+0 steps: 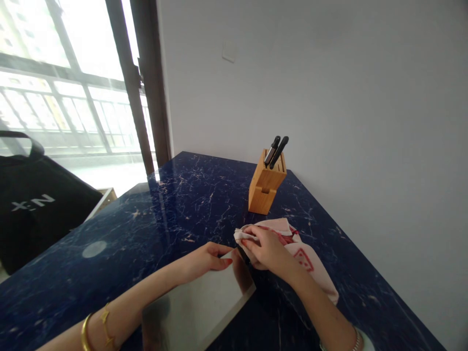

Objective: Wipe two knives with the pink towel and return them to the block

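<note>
A broad steel cleaver blade (pixel 197 307) lies flat on the dark blue marble table (pixel 153 219), close to me. My left hand (pixel 206 261) rests on the blade's far edge, fingers curled and pressed against it. My right hand (pixel 263 246) is closed around a pink cloth with red print (pixel 303 253) and seems to grip the cleaver's dark handle through it. The cloth trails to the right under my wrist.
A wooden knife block (pixel 265 185) with two black-handled knives (pixel 276 151) stands behind the cloth near the white wall. A black bag (pixel 32 204) sits at the left beside the window. The table's left edge runs past a pale box corner (pixel 104 197).
</note>
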A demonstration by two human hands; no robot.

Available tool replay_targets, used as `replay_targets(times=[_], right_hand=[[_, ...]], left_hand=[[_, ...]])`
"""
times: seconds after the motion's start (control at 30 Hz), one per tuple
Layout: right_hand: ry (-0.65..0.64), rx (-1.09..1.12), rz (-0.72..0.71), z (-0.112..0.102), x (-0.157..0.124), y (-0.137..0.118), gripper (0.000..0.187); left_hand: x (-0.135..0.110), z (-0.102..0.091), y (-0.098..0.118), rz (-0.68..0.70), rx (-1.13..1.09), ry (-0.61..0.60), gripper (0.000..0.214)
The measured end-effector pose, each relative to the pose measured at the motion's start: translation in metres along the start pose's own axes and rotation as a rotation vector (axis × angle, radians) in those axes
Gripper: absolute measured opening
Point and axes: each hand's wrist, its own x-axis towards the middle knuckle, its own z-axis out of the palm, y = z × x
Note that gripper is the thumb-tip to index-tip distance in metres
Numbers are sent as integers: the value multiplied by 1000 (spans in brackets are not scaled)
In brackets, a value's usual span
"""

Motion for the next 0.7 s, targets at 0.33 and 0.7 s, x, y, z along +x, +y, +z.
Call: replay_targets(times=[0.33, 0.7], right_hand=[[261, -53, 219, -26, 6, 39, 16], [382, 371, 236, -31, 7, 47, 34]], left_hand=[[-4, -7, 8, -37, -204, -92, 41], [-2, -7, 5, 4, -274, -139, 44]])
